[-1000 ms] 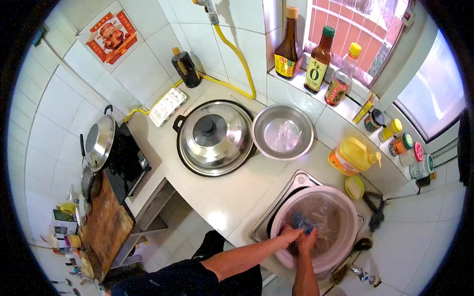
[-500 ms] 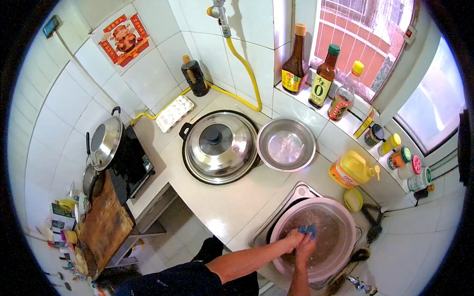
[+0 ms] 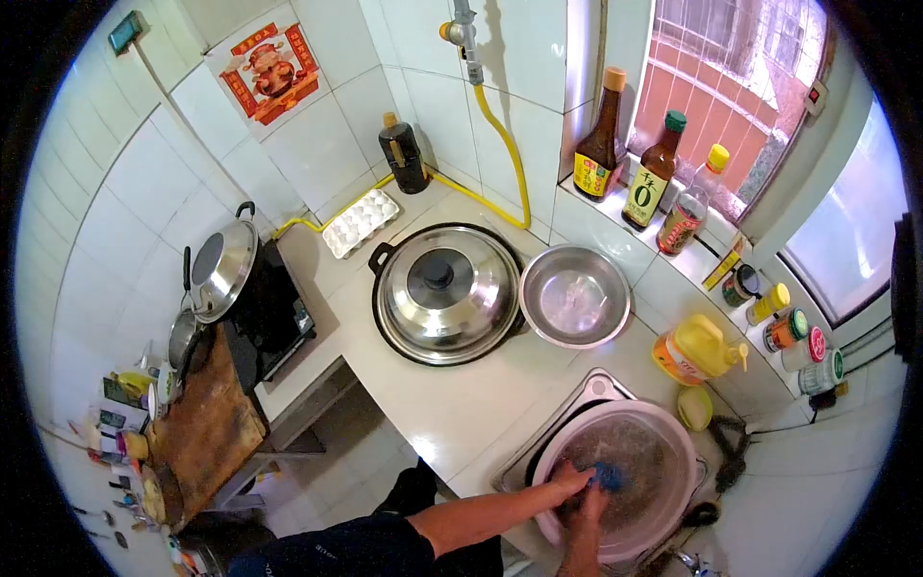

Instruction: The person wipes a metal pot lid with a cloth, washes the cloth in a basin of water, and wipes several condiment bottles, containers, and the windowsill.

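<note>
A large pink basin [image 3: 681,452] of cloudy water sits over the metal sink [image 3: 598,385]. Inside its rim, my left hand [image 3: 569,478] and my right hand [image 3: 592,504] are close together, low over the water. Between their fingertips is a crumpled blue cloth [image 3: 608,475]; both hands grip it. Some fingers are hidden behind the hands. Behind the sink stand a yellow jug [image 3: 694,350] and a small green bowl [image 3: 694,408].
A lidded wok [image 3: 447,293] and a steel bowl [image 3: 575,294] stand on the counter. Egg tray [image 3: 361,222] and dark bottle [image 3: 404,154] are at the back. Sauce bottles [image 3: 650,173] line the windowsill. A stove [image 3: 274,317] and wooden board [image 3: 207,423] are at left.
The view has shifted, so the room's things appear lower. Both hands and the blue cloth have shifted slightly within the basin, and the cloth stays between the hands.
</note>
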`<state>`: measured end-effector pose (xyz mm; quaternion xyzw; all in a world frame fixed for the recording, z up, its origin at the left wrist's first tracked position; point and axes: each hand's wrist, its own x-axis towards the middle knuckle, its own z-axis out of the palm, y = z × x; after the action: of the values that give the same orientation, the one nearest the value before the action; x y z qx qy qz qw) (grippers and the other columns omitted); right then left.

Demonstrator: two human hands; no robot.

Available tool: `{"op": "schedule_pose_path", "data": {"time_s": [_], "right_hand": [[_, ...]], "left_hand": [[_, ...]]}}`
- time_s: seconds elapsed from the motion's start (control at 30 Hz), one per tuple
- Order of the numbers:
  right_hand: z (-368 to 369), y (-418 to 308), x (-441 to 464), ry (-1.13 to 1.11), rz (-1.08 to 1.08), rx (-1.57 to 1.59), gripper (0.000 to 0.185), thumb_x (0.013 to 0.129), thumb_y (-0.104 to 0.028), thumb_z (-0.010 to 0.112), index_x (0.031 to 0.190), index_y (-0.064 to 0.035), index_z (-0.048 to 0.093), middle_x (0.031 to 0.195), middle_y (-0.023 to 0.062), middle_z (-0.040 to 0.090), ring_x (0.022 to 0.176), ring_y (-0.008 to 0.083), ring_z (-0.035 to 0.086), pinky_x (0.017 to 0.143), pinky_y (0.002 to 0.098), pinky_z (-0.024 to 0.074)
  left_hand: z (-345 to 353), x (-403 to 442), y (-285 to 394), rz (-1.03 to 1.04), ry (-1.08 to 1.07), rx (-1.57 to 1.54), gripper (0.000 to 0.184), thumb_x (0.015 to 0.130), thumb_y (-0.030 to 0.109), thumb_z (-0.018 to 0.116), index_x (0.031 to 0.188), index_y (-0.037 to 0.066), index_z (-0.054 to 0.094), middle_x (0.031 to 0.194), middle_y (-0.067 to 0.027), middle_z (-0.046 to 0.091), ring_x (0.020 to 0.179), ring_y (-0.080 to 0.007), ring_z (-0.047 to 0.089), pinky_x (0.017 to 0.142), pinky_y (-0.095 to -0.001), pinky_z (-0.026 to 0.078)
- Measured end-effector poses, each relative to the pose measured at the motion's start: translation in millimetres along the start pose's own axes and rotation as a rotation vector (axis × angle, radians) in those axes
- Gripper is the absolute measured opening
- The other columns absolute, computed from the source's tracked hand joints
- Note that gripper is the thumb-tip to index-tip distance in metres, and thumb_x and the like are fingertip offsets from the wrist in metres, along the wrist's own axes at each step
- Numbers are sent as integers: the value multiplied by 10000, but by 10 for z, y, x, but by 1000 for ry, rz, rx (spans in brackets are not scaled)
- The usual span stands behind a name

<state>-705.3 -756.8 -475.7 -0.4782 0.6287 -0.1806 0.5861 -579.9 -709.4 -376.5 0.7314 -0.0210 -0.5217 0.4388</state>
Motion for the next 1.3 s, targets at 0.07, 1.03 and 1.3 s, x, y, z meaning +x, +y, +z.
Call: {"op": "schedule_pose_path", "data": {"time_s": [0.07, 1.03, 1.3], "right_hand": [[250, -278, -309, -89, 147, 251, 587, 960, -366, 684, 1342, 59, 551, 1271, 212, 646, 1120, 365, 632, 960, 440, 511], [258, -1012, -939, -67, 53, 133, 421, 1032, -327, 602, 1262, 25, 596, 1167, 151, 679, 1029, 348, 655, 916, 441, 507], [87, -1333, -651, 120, -252, -663, 403, 1026, -354, 588, 1091, 38, 654, 1100, 253, 693, 986, 474, 638, 860, 474, 492]], "left_hand": [[163, 262, -147, 3, 74, -47, 833, 865, 509, 761, 1437, -35, 494, 1417, -225, 570, 1347, -386, 511, 1155, -460, 399], [25, 676, -319, -169, -221, -193, 779, 904, 551, 708, 1417, -4, 516, 1346, -200, 621, 1239, -317, 584, 1047, -463, 466], [40, 106, 128, -202, -310, -549, 268, 1015, 166, 574, 1233, 64, 692, 1135, -105, 695, 1033, -228, 632, 876, -392, 515]]}}
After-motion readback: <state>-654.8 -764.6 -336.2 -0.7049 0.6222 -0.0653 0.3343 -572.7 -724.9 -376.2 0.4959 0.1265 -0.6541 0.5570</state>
